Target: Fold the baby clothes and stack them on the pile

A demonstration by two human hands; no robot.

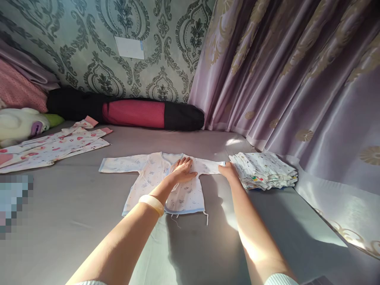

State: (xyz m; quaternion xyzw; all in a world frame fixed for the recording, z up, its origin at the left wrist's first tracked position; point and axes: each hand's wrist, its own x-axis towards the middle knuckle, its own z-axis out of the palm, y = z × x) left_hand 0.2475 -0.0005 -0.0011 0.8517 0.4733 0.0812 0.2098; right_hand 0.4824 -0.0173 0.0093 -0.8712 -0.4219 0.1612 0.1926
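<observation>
Shirt (150, 182) lay spread on the grey sheet (74, 213), left hand (184, 169) flat, fingers loosely extended, on its chest; right hand (229, 171) pinched the sleeve (209, 166) end. Judged risk: a hard sleeve pull could have skewed the shirt, or an outward slip bumped the adjacent cloth stack (264, 170).
</observation>
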